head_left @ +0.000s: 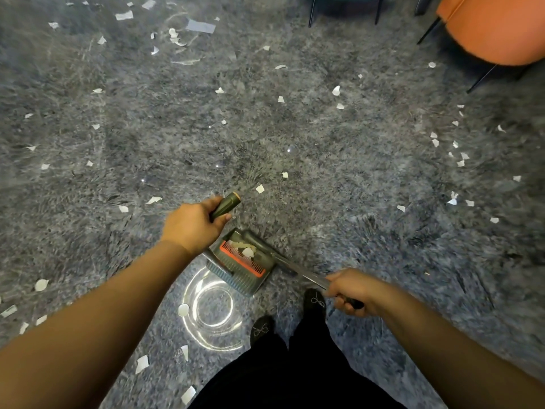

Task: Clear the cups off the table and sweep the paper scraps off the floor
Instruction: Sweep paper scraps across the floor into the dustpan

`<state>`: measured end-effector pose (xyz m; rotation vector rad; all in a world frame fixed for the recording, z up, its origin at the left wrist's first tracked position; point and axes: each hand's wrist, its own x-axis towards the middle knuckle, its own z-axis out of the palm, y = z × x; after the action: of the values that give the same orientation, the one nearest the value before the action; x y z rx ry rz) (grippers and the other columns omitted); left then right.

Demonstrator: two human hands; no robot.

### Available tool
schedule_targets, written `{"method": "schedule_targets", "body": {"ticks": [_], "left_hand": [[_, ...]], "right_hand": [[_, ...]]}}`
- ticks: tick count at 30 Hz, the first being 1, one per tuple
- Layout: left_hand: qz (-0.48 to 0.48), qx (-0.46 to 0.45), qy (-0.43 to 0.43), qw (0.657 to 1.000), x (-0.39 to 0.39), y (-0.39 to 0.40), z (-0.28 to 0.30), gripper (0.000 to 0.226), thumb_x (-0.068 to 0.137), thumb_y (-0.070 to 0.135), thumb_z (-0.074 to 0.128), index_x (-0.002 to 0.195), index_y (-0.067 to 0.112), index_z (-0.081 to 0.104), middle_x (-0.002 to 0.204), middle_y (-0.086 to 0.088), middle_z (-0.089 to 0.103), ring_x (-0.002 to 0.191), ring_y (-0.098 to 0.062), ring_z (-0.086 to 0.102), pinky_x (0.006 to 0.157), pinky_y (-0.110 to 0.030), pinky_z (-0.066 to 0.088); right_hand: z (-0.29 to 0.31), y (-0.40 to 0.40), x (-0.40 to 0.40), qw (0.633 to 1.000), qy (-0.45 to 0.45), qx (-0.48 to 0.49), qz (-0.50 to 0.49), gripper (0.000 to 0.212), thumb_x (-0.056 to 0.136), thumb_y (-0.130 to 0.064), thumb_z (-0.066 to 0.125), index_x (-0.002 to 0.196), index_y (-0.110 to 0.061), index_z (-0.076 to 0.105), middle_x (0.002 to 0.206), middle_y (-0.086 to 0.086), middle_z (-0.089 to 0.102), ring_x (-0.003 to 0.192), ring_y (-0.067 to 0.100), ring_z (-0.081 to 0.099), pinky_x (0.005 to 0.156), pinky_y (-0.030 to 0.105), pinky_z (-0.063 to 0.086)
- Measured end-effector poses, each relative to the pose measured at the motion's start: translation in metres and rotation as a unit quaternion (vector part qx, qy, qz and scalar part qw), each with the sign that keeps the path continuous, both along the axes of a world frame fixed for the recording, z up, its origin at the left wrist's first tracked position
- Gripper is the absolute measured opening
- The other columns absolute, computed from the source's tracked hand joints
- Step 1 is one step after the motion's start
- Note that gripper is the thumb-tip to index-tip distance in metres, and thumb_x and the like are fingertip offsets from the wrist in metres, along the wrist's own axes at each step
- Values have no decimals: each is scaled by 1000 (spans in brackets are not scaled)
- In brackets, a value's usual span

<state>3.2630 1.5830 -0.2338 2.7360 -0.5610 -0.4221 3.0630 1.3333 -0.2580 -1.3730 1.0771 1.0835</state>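
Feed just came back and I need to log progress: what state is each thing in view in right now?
left hand: grips the broom handle
right hand: grips the dustpan handle
dustpan: on the carpet, a few scraps inside
paper scraps: most lie scattered over the carpet, unswept
orange chair: upright, far right
clear round thing: lies flat on the carpet, near the feet
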Motion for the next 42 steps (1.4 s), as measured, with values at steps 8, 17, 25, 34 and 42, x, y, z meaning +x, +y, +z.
{"method": "schedule_targets", "body": {"ticks": [8, 17, 25, 34, 42], "left_hand": [[35, -13, 21, 999, -1, 22, 1, 50, 90, 53, 56, 137, 36, 51, 99, -3, 72, 88, -24, 66, 69, -31, 51], [78, -40, 11, 996, 15, 18, 9, 49, 91, 50, 56, 137, 32, 51, 100, -7, 72, 95, -29, 64, 69, -30, 46], [115, -37, 11, 993, 72, -32, 5, 52, 91, 53, 54, 139, 33, 48, 101, -10, 71, 93, -31, 64, 69, -34, 50], [144, 0, 46, 989, 159, -103, -3, 51, 91, 54, 53, 139, 37, 47, 97, -7, 70, 89, -29, 64, 73, -34, 52], [151, -10, 33, 988, 189, -117, -2, 51, 90, 52, 58, 137, 36, 50, 110, -5, 70, 100, -27, 64, 82, -34, 51]], "right_hand": [[19, -5, 1, 998, -22, -31, -40, 40, 94, -7, 51, 134, -8, 44, 53, 4, 45, 38, 11, 35, 40, 18, 18], [20, -11, 22, 992, -45, -51, -108, 42, 96, -10, 51, 137, -14, 44, 54, 3, 46, 39, 10, 35, 38, 17, 19], [18, -69, 87, 983, -89, -82, -138, 52, 97, -9, 51, 147, -16, 34, 57, 6, 48, 41, 13, 35, 35, 18, 22], [-9, -158, 196, 982, -74, -113, -130, 42, 96, -5, 49, 137, -6, 44, 57, 7, 48, 44, 15, 38, 44, 26, 26], [-20, -181, 256, 993, -22, -106, -53, 13, 97, -7, 49, 109, -2, 52, 56, 7, 46, 33, 12, 39, 34, 16, 28]]}}
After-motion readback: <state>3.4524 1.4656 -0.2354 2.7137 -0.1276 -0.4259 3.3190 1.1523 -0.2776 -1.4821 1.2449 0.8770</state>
